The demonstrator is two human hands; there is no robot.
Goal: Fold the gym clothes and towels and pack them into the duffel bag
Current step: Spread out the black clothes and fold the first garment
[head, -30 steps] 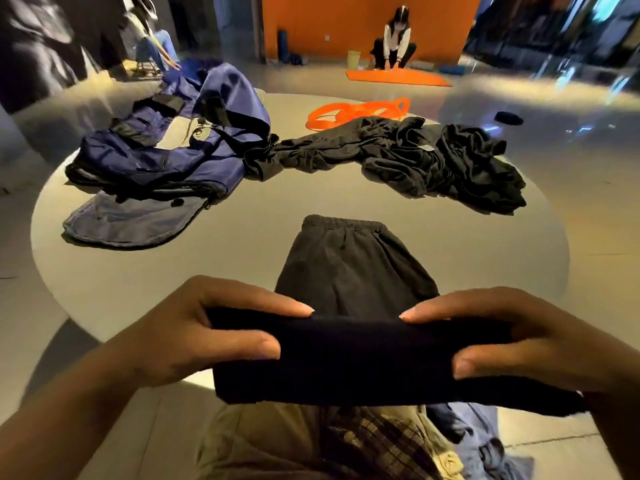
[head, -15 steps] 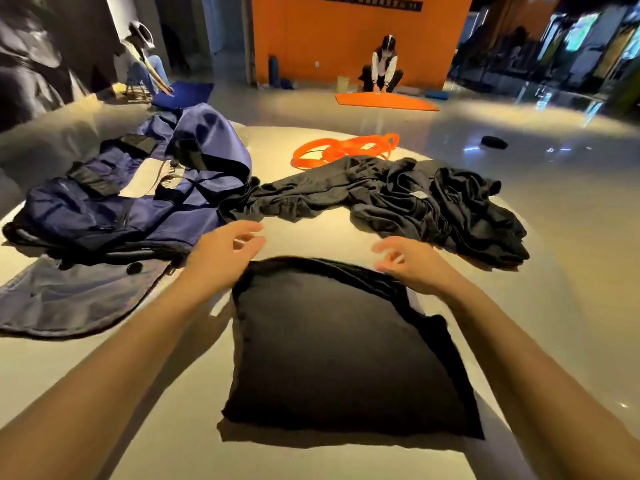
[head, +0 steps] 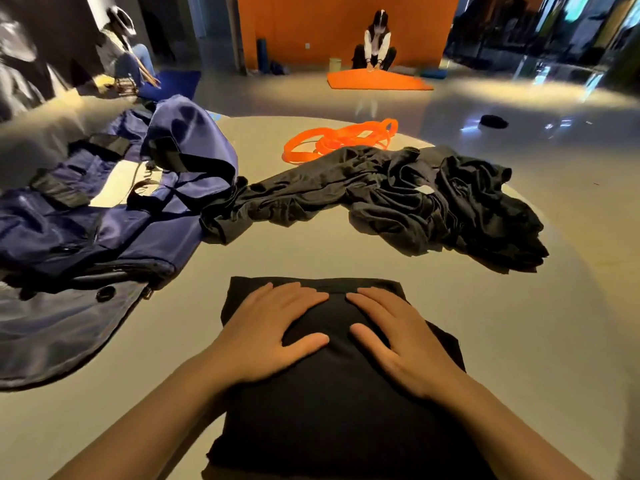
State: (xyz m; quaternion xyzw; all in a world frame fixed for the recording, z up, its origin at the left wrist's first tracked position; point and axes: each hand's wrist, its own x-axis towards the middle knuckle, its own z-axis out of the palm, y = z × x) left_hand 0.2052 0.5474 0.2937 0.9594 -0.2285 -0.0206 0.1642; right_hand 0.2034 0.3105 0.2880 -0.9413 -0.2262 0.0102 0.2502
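A folded black garment (head: 332,420) lies as a flat square on the round pale table (head: 519,341) right in front of me. My left hand (head: 273,334) and my right hand (head: 398,337) press flat on its far half, fingers straight, side by side. The navy duffel bag (head: 104,220) lies slumped and open at the left, its flap spread toward the table's near edge. A crumpled heap of black clothes (head: 415,199) stretches across the far middle and right of the table.
An orange strap or band (head: 339,140) is coiled at the table's far edge. Beyond the table, a person crouches at an orange mat (head: 377,81) on the floor, and another person sits at the far left. A small dark object (head: 493,121) lies on the floor.
I folded the black garment's near end over onto itself and laid it down. My hands let go of the fabric, slid back toward me and now press flat on the folded square.
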